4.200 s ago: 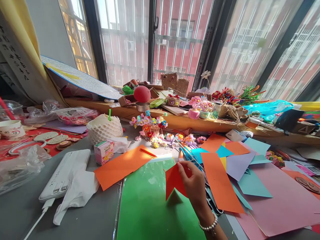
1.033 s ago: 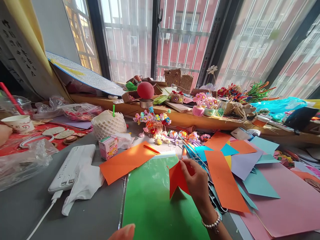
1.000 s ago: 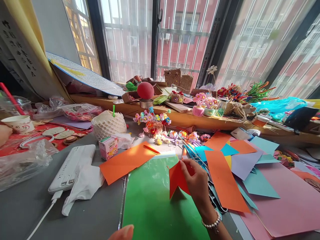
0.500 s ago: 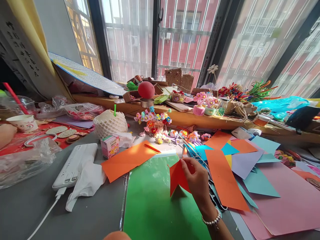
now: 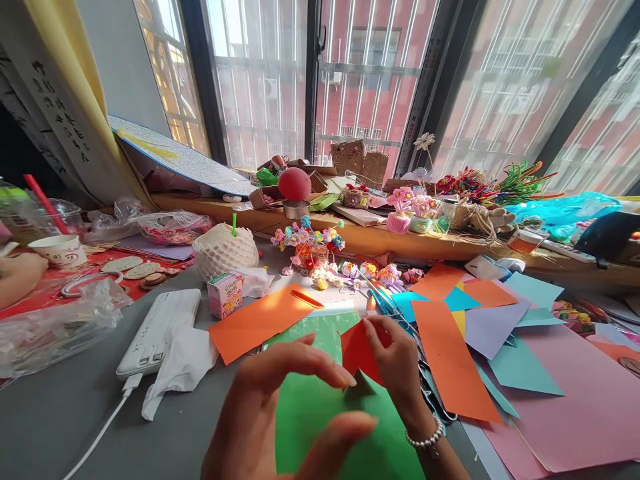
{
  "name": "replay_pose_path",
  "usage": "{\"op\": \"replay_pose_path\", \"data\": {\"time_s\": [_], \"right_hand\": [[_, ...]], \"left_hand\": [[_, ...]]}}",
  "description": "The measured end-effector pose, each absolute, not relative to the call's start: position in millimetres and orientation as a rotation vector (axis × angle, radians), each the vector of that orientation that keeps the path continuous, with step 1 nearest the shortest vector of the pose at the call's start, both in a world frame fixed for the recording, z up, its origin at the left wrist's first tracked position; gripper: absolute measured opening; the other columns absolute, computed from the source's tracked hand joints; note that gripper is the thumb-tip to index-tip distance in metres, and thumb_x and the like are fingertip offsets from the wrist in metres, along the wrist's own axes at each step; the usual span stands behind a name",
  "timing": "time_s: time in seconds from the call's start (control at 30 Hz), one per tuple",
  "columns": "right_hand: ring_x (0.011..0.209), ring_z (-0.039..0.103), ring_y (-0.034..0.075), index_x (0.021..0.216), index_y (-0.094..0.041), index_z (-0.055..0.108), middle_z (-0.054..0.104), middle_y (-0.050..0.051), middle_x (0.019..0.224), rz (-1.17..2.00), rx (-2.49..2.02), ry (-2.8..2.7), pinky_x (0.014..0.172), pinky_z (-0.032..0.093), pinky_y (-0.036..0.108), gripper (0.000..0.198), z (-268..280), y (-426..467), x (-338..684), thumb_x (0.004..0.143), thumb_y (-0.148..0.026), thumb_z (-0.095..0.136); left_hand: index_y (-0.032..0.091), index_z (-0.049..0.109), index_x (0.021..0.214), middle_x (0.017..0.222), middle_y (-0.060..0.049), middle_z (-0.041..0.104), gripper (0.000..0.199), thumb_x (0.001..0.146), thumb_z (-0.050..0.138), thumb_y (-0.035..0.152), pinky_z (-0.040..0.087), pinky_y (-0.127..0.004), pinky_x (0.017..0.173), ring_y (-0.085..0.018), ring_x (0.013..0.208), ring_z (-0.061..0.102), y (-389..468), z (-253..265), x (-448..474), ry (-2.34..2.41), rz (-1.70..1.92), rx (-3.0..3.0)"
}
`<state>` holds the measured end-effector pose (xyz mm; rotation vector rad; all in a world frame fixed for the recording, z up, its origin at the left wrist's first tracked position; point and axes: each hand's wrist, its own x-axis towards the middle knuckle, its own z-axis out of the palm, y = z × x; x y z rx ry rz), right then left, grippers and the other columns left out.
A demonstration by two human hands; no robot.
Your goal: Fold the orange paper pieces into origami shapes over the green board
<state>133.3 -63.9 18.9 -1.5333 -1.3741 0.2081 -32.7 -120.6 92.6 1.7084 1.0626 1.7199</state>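
Observation:
My right hand (image 5: 397,363), with a beaded bracelet at its wrist, pinches the top of a small folded piece of orange paper (image 5: 356,352). That paper stands tented over a glossy green sheet (image 5: 320,427). Large in the foreground, my left hand (image 5: 280,393) holds nothing; its thumb and fingers are curved apart, close to the paper's lower left edge. A long orange paper strip (image 5: 260,323) lies behind it on the left, with a thin orange pen-like stick (image 5: 307,298) on its far end. Another orange strip (image 5: 453,363) lies right of my right hand.
Scissors (image 5: 435,393) lie partly under the right-hand papers. Blue, lilac and pink sheets (image 5: 580,413) spread on the right. A power bank (image 5: 160,330), crumpled tissue (image 5: 183,360), small pink box (image 5: 225,295) and netted coconut (image 5: 225,253) stand left. Another person's hand (image 5: 23,277) rests far left.
My left hand has come up from the bottom edge, fingers spread, towards the folded paper. My right hand keeps its pinch in nearly the same place. The other person's hand shows more.

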Motion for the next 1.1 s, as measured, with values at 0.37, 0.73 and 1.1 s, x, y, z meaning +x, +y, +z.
{"op": "replay_pose_path", "data": {"time_s": [0.37,0.73,1.1], "right_hand": [[0.073,0.059,0.016,0.078,-0.017,0.06,0.065,0.004,0.08,0.2,-1.483,-1.357,0.066,0.044,0.025,0.019,23,-63,136,0.077,-0.032,0.047],[0.07,0.059,0.018,0.077,-0.018,0.061,0.065,0.004,0.078,0.5,-1.416,-1.259,0.061,0.044,0.026,0.023,23,-61,142,0.074,-0.038,0.05],[0.063,0.06,0.021,0.072,-0.016,0.065,0.066,0.007,0.072,0.822,-1.399,-1.123,0.048,0.044,0.026,0.035,25,-60,146,0.062,-0.049,0.058]], "left_hand": [[0.02,0.054,0.087,0.086,-0.002,0.064,0.021,0.067,0.059,0.025,0.046,-0.029,0.073,-0.017,0.081,0.059,-34,67,-1,1.065,1.097,2.067],[0.016,0.062,0.071,0.071,-0.003,0.063,0.019,0.071,0.052,0.032,0.043,-0.023,0.06,-0.016,0.069,0.056,-15,38,8,0.971,1.011,1.784],[0.012,0.061,0.061,0.061,-0.002,0.057,0.025,0.06,0.064,0.037,0.034,-0.02,0.049,-0.012,0.058,0.049,-13,35,5,0.913,0.879,1.545]]}}
